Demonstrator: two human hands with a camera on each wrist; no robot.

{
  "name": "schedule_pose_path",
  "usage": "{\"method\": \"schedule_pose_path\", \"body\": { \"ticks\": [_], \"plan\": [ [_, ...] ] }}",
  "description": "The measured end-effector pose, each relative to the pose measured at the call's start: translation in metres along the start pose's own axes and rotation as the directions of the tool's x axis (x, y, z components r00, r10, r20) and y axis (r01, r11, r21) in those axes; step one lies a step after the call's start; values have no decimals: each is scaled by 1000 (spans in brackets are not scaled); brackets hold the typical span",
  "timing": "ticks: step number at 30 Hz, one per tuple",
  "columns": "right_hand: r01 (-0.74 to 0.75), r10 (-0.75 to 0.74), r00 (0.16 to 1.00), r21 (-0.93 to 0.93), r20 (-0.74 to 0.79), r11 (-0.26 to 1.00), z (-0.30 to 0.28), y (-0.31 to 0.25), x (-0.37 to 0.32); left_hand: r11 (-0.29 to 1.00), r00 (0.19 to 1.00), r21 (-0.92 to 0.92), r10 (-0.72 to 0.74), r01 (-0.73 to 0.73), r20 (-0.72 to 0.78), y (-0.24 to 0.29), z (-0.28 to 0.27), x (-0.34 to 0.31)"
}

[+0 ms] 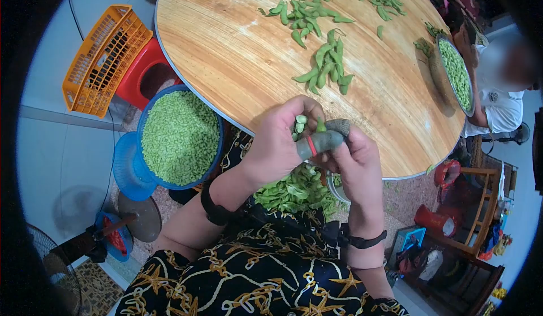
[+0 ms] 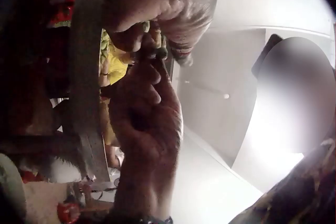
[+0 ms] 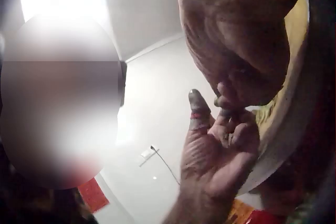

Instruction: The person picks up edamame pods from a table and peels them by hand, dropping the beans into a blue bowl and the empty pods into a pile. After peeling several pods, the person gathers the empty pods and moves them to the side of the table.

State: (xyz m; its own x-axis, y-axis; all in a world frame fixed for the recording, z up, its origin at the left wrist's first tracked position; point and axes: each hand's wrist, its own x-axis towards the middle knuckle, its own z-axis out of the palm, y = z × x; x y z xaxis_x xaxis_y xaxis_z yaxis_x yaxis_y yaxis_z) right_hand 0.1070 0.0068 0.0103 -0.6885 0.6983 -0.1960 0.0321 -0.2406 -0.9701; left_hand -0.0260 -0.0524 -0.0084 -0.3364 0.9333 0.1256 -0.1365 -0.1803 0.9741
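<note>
My left hand [image 1: 274,143] and right hand [image 1: 361,160] meet over the near table edge, fingertips together around a green soybean pod [image 1: 321,125]. Only the pod's tip shows; fingers cover the rest. A grey-green cover with a red band wraps the left thumb [image 3: 198,109]. On the right hand a dark, rough cover [image 1: 338,126] caps one digit. Several shelled beans [image 1: 300,125] lie in the curl of the left fingers. Beyond the hands, a small heap of unshelled pods [image 1: 328,64] rests on the round wooden table [image 1: 226,44].
Pale shells [image 1: 294,189] lie in the lap below the hands, beside part of a clear container [image 1: 338,190]. At left, a blue basin [image 1: 216,141] is full of shelled beans, near a red stool [image 1: 129,84] and orange crate [image 1: 107,56]. Another person sits at right, by a bowl of beans [image 1: 455,73].
</note>
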Motion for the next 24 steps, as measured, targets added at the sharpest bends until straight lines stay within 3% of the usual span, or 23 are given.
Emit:
{"method": "schedule_pose_path", "body": {
  "ticks": [1, 2, 4, 6, 7, 8, 9, 10, 11, 12, 13, 15, 16, 18, 19, 20, 22, 24],
  "plan": [
    [99, -121, 989, -219, -89, 971, 1, 0, 0, 997, 1000, 77, -4, 4, 2, 0, -1, 1],
    [99, -121, 989, -220, -89, 971, 0, 0, 1, 988, 1000, 155, -9, 8, 3, 0, -3, 1],
    [-6, 8, 998, 30, -67, 1000, -4, -1, 7, 990, 999, 131, -39, 40, -16, 1, -4, 4],
    [-24, 29, 998, 102, -48, 994, -7, -2, 10, 991, 997, 109, -69, 72, -33, 2, -7, 4],
    [-42, 47, 998, 174, -29, 984, -9, -3, 12, 990, 990, -24, -136, 136, -23, 2, -9, 4],
    [-51, 49, 999, 120, 20, 991, -13, -5, 14, 968, 979, -157, -201, 198, -5, 2, -10, 4],
    [-52, 50, 999, 120, 19, 991, -18, -7, 19, 967, 979, -158, -203, 200, -4, 1, -11, 4],
    [92, -129, 986, -304, -105, 948, -24, -7, 27, 968, 982, -174, -188, 182, -18, -1, -11, 5],
    [157, -337, 931, -682, -139, 714, -26, -9, 36, 968, 984, -189, -173, 164, -31, -3, -12, 5],
    [89, -447, 868, -816, -218, 571, -22, -20, 43, 968, 984, -190, -173, 164, -30, -5, -12, 5],
    [87, -447, 867, -817, -219, 570, -23, -20, 51, 962, 984, -218, -176, 164, -39, -7, -13, 4],
    [-40, -483, 859, -964, -167, 262, -27, -13, 65, 956, 983, -244, -179, 163, -44, -7, -13, 6],
    [-83, -501, 847, -975, -177, 204, -26, -10, 68, 974, 983, -161, -173, 160, -68, -7, -13, 8],
    [-74, -517, 837, -973, -180, 219, -29, -6, 66, 984, 982, -82, -165, 157, -97, -7, -15, 11],
    [-65, -529, 828, -969, -184, 237, -31, -5, 64, 980, 988, 195, -13, 43, -154, -5, -18, 12],
    [-64, -527, 830, -969, -185, 239, -33, -5, 61, 884, 975, 465, 149, -57, -164, -3, -22, 12],
    [35, -545, 811, -912, -213, 408, -39, -6, 54, 857, 973, 511, 171, -70, -153, 5, -32, 11],
    [61, -534, 814, -880, -229, 470, -39, -5, 48, 828, 972, 554, 191, -83, -140, 15, -38, 6]
  ]
}}
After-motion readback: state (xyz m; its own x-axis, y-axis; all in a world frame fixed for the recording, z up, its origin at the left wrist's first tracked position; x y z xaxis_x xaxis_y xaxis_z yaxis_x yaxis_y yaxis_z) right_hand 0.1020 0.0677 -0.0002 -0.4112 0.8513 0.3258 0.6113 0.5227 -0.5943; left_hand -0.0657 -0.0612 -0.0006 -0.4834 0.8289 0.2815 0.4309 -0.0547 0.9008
